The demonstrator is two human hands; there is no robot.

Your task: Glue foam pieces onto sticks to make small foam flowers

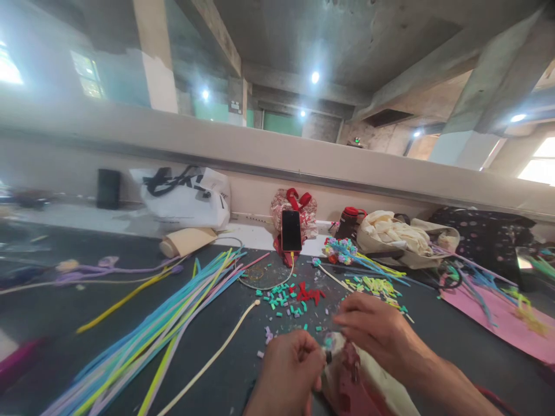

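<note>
Pinching a small dark piece (328, 357), the left hand (291, 370) faces the half-open right hand (381, 330).

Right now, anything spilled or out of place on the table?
Teal pieces and red pieces lie scattered, uncontained, on the dark tabletop beyond the left hand. Looks spilled, though possibly deliberate.

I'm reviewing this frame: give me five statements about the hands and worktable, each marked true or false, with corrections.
1. The left hand has curled fingers. True.
2. The right hand is gripping the smartphone. False: the smartphone stands apart from both hands.
3. A cable runs from the smartphone's lower end. True.
4. The red-lidded bottle stands left of the smartphone in the picture. False: it stands to the right.
5. Small red pieces lie beside green ones. True.
</note>
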